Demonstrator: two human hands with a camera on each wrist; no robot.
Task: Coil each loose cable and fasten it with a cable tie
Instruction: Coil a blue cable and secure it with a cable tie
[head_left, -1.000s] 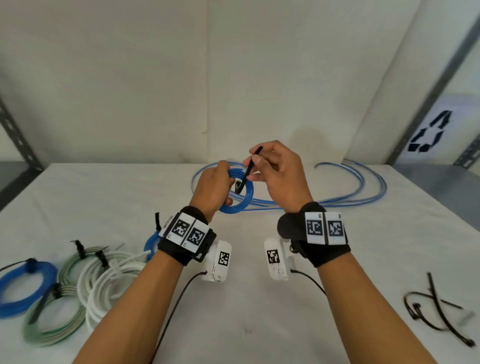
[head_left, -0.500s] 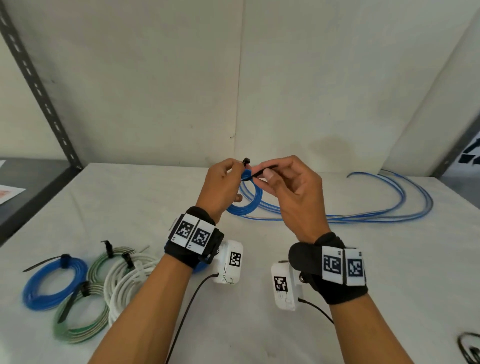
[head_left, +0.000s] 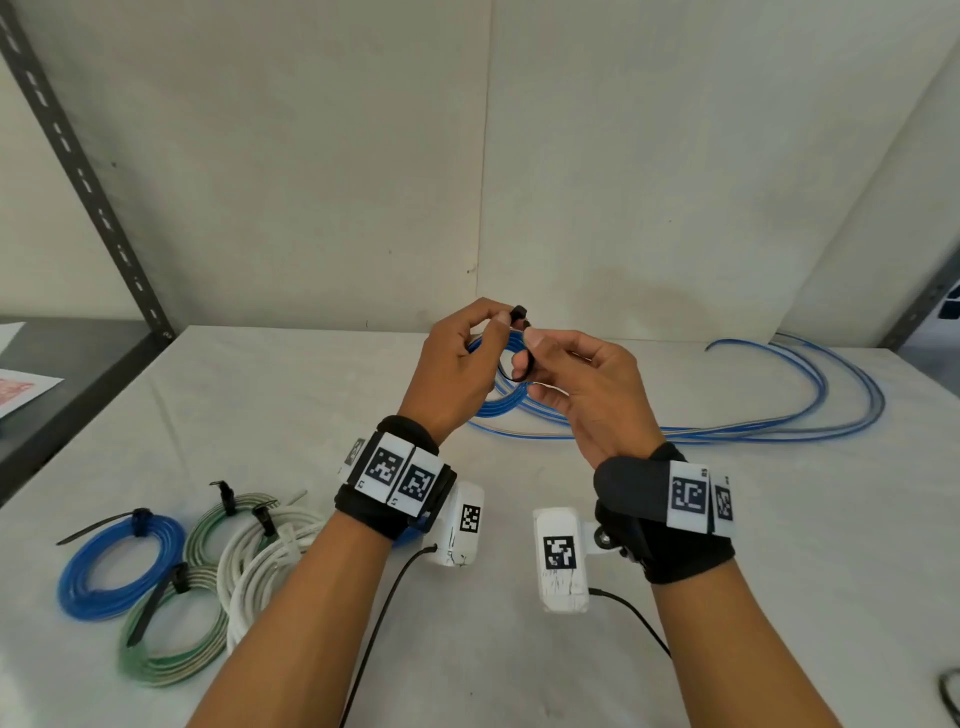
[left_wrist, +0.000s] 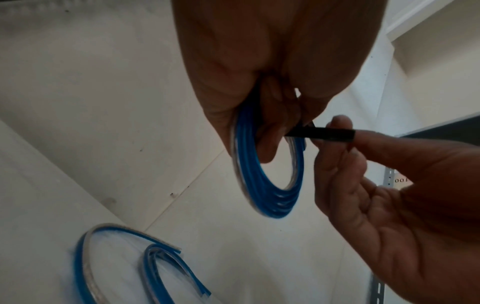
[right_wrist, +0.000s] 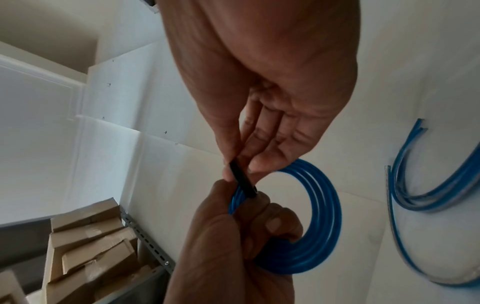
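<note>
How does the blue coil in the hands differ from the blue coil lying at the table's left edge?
The held coil is lifted off the table, gripped by the left hand; the left coil lies flat. The held coil's black tie is pinched by the right hand and not visibly cinched; the left coil's tie is closed, its tail sticking out. Both are blue cable wound in rings.

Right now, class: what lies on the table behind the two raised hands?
Behind the left hand and right hand, loose blue cables curve across the white table toward the wall. The hands and the blue coil hide the cables' nearer stretch.
</note>
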